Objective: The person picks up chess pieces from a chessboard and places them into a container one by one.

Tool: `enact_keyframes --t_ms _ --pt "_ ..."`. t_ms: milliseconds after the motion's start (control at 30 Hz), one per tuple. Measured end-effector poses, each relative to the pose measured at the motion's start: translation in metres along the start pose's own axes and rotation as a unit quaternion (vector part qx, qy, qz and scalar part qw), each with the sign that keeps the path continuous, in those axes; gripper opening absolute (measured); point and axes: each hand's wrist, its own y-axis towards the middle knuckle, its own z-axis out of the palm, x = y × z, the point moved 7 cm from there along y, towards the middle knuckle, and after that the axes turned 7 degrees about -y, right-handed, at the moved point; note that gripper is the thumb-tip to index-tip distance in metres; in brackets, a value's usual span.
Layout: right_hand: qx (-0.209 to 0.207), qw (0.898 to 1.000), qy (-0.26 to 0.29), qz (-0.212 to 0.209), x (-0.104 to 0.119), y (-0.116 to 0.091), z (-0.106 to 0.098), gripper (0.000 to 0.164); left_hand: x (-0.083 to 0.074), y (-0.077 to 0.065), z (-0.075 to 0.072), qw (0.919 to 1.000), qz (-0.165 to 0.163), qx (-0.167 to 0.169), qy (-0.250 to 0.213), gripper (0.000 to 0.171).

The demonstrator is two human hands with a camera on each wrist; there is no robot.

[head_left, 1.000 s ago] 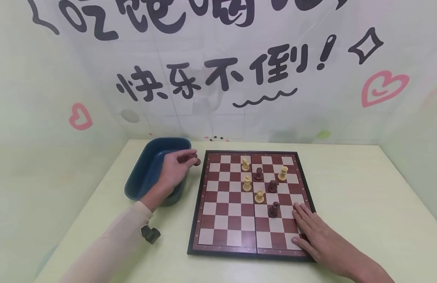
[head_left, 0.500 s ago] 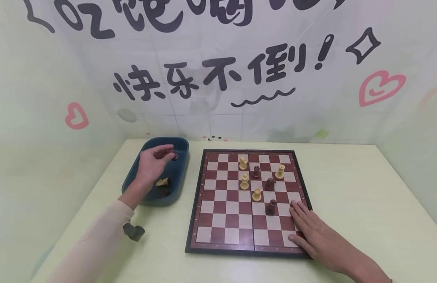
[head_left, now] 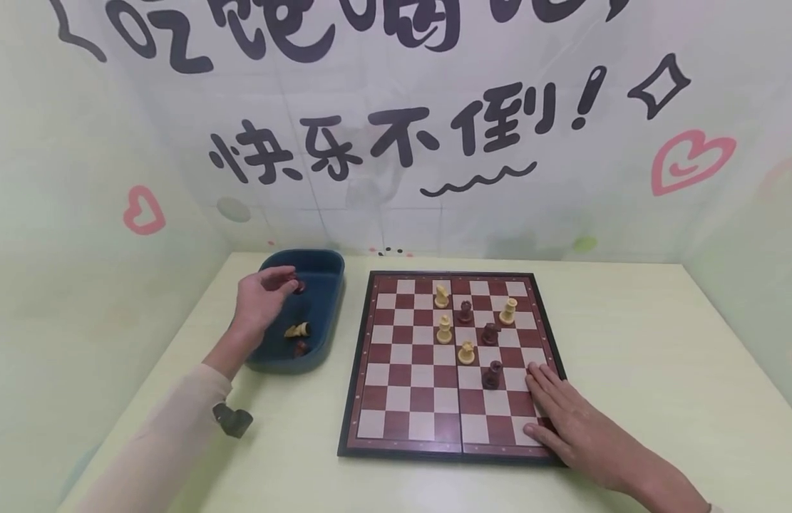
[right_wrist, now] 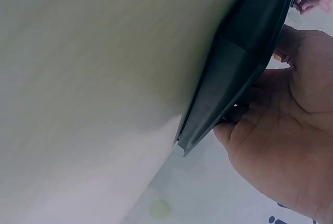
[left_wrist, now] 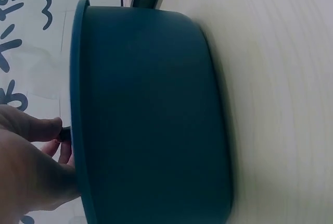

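My left hand (head_left: 257, 303) pinches a dark red chess piece (head_left: 299, 285) between thumb and fingers, over the blue plastic bin (head_left: 334, 299). In the left wrist view the thumb and fingertips hold the dark piece (left_wrist: 64, 134) just past the bin's rim. A cream chess piece (head_left: 298, 330) lies on its side in the bin, a dark red one (head_left: 301, 348) close by it. My right hand (head_left: 575, 420) rests with straight fingers on the near right corner of the chessboard (head_left: 408, 395); the right wrist view shows its palm beside the board's black edge (right_wrist: 229, 78).
Cream and dark red pieces stand upright on the board, among them a cream knight (head_left: 441, 296), a cream rook (head_left: 507, 311) and a dark bishop (head_left: 492, 375). The light table (head_left: 633, 342) meets a printed wall sheet (head_left: 396, 228) behind the board.
My left hand has moved left with the dark red piece, from the gap beside the board to over the bin. The right hand stays on the board's corner.
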Motion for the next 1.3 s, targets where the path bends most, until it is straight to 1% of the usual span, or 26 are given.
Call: enact_keyframes --t_ms 133,200,367,567,633,733,800,1000,1067,1133,1200,1300 --pt "-0.006 1.0 0.0 0.001 0.0 -0.002 0.001 0.071 0.001 0.0 0.004 0.9996 -0.003 0.018 -0.023 0.044" --pt "-0.008 1.0 0.001 0.0 0.0 -0.002 0.001 0.071 0.003 -0.001 0.005 0.9994 -0.006 0.021 -0.028 0.046" --pt "-0.008 1.0 0.005 -0.005 0.0 -0.001 0.003 0.072 0.004 -0.004 0.007 0.9991 -0.005 0.017 -0.04 0.044" --pt "0.0 1.0 0.013 -0.001 -0.002 0.0 0.006 0.074 0.001 -0.007 0.01 0.996 0.001 0.021 -0.086 0.04" --pt "0.0 1.0 0.012 -0.001 -0.002 0.0 0.007 0.074 -0.002 -0.007 0.012 0.9934 0.005 0.026 -0.111 0.04" --pt "-0.006 1.0 0.009 -0.006 -0.003 0.0 0.008 0.073 -0.008 -0.008 0.019 0.9889 0.012 0.035 -0.144 0.042" --pt "-0.007 1.0 0.009 -0.009 -0.003 0.0 0.009 0.074 -0.013 -0.01 0.025 0.9871 0.02 0.043 -0.153 0.041" --pt "0.004 1.0 0.012 -0.01 -0.004 0.001 0.01 0.074 -0.031 -0.021 0.052 0.9828 0.025 0.056 -0.174 0.039" --pt "0.006 1.0 0.01 -0.011 -0.005 0.002 0.01 0.074 -0.039 -0.027 0.063 0.9786 0.029 0.066 -0.193 0.038" --pt "0.007 1.0 0.012 -0.01 -0.005 0.002 0.009 0.074 -0.048 -0.032 0.073 0.9724 0.035 0.083 -0.215 0.037" --pt "0.008 1.0 0.012 -0.011 -0.004 0.001 0.008 0.073 -0.054 -0.036 0.083 0.9627 0.032 0.107 -0.247 0.036" --pt "0.011 1.0 0.017 -0.007 -0.004 0.001 0.008 0.073 -0.059 -0.042 0.099 0.9485 0.012 0.141 -0.283 0.038"
